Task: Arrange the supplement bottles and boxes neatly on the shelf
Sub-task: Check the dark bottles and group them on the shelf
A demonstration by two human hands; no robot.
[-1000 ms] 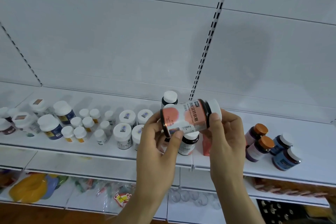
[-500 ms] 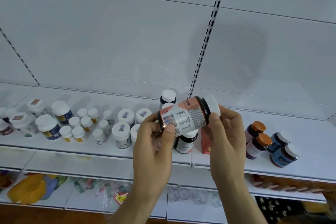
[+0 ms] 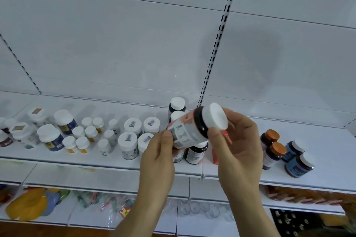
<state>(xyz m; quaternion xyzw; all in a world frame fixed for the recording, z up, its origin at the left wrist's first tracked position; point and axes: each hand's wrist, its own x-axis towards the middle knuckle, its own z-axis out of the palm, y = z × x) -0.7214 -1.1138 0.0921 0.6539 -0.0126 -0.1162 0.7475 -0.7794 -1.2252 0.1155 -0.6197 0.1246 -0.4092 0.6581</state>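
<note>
Both my hands hold the coral-label bottle [image 3: 189,131] in the air above the shelf [image 3: 327,152], tilted, white cap toward 2 o'clock. My left hand [image 3: 158,159] pinches its base end, thumb on the printed label; my right hand [image 3: 238,144] curls round the cap end. Dark bottle [image 3: 196,153] stands directly at 6 o'clock of it; orange-capped bottles [image 3: 272,148] at 3 o'clock.
</note>
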